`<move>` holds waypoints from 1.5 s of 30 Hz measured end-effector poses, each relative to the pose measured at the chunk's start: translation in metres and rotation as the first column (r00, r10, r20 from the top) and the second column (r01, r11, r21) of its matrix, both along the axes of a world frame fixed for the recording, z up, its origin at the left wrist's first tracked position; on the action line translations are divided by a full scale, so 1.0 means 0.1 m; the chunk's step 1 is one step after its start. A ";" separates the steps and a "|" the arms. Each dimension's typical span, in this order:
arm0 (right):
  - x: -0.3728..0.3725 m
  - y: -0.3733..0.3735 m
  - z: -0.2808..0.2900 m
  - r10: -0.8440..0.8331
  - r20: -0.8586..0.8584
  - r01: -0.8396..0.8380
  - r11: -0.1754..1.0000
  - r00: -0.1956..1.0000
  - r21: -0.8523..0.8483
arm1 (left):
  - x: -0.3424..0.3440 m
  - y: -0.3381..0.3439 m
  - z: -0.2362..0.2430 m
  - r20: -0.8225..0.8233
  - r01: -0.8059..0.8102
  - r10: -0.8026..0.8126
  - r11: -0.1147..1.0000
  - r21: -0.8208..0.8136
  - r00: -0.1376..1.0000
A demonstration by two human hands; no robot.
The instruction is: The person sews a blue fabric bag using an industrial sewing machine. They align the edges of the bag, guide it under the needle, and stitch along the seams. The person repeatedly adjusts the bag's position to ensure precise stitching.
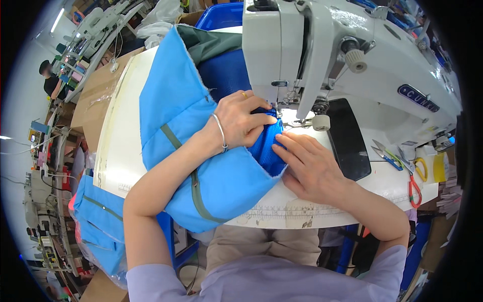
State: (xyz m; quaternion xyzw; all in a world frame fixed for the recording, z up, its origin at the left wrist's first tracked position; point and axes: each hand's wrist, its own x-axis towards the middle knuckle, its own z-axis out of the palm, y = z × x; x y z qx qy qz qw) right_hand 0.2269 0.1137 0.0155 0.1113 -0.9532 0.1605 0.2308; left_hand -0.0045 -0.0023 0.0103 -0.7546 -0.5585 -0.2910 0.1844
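Note:
A bright blue fabric piece (176, 108) with dark green strips and a darker blue mesh lining (274, 146) lies under the presser foot (279, 113) of a white sewing machine (347, 30). My left hand (240, 120), with a ring and a bangle, is closed on the mesh lining just left of the needle area, fingers bent. Lying over the fabric's right edge, my right hand (312, 168) has its fingers stretched out and its fingertips on the lining. The cloth under both hands is partly hidden.
Scissors with red handles (414, 191), a yellow-handled pair (420, 168) and blue-green snips (390, 160) lie at the right. A dark flat panel (349, 141) sits beneath the machine arm. More blue fabric (100, 216) hangs at the lower left. A blue bin (220, 16) stands behind.

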 end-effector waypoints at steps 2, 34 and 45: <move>0.00 0.00 0.01 -0.005 0.003 0.005 1.000 1.000 0.009 | 0.01 0.00 0.01 0.006 -0.006 0.006 1.000 -0.005 1.000; 0.07 -0.23 0.00 0.384 -0.018 -0.384 0.923 0.923 -0.011 | 0.36 -0.84 0.14 0.150 -0.167 0.180 0.981 -0.096 0.972; 0.00 -0.33 0.20 -0.135 0.253 0.257 0.795 0.958 -0.549 | 0.27 -0.73 0.02 0.092 -0.275 0.265 0.954 0.118 0.960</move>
